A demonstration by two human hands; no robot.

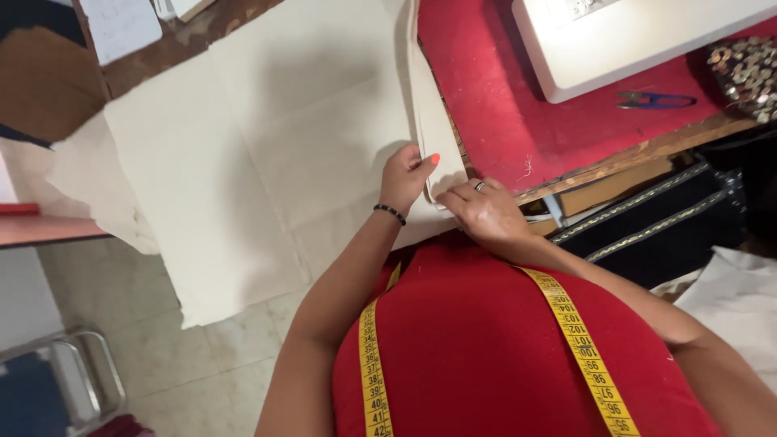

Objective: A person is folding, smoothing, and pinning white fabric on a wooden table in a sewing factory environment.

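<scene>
Head view: a person in a red top, with a yellow measuring tape (pixel 576 336) draped around the neck, is working a large sheet of cream cloth (pixel 243 154) at the near edge of a worktop (pixel 647 150). The left hand (pixel 405 176) is pinching a folded strip of the cloth between thumb and fingers, its orange-painted thumbnail turned up, apparently so the fold is staying put. The right hand (pixel 484 212), wearing 1 ring, is pressing flat on the near end of the same strip with its fingers closed down on it, seemingly pinning it against the worktop's edge. The 2 hands are lying just beside each other, nearly touching.

The cloth is spreading left and far from the hands; its left portion is hanging past the worktop's edge over the tiled floor (pixel 202 364), and its near corner is dangling free. The folded strip is running far from the hands along the border of a red covering (pixel 486 97) on the worktop. Farther right, a white sewing machine (pixel 615 48) is sitting on that covering, with small blue-handled snips (pixel 655 100) near it, well apart from the hands. A pile of gold beaded fabric (pixel 749 77) is lying at the far right edge. Open room is lying mostly to the left, across the flat cloth; to the right the worktop's wooden edge and dark, gold-trimmed fabric (pixel 655 226) below it are hemming the hands in.
</scene>
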